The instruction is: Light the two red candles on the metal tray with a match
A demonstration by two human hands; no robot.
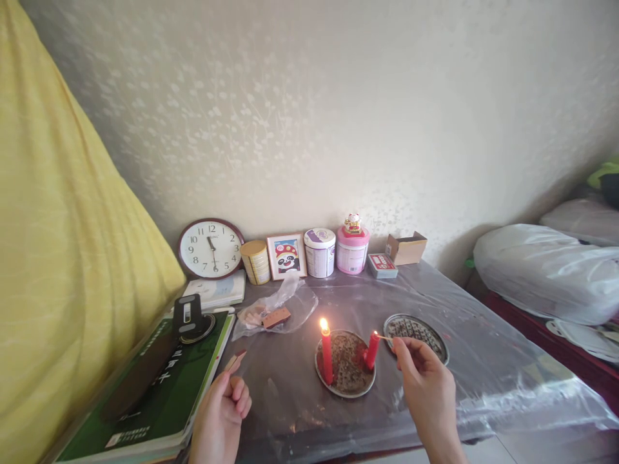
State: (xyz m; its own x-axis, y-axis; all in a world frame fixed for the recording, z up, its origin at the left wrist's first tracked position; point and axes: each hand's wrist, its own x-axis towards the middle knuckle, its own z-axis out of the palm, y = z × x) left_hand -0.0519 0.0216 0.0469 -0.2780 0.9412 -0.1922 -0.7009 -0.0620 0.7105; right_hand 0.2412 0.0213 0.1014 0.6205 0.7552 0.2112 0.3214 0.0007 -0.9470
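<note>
My right hand [428, 386] pinches a thin matchstick [385, 337], its tip at the wick of the shorter red candle [372, 351], where a small flame shows. This candle leans slightly on a round metal lid [345, 390] with a brown, stained surface. On the left side of the same lid stands a taller red candle [327, 357], burning with a bright flame. Left of the lid, my left hand [220, 412] is closed around a small matchbox [235, 362], seen nearly edge-on, held between thumb and fingers.
Behind my right hand lies a second round lid [440, 338]. A clear plastic bag with a brown box [276, 318] is farther back. Green book [145, 393] at left; clock [211, 248], tins [320, 254], picture frame [287, 256] and open carton [407, 250] along the wall.
</note>
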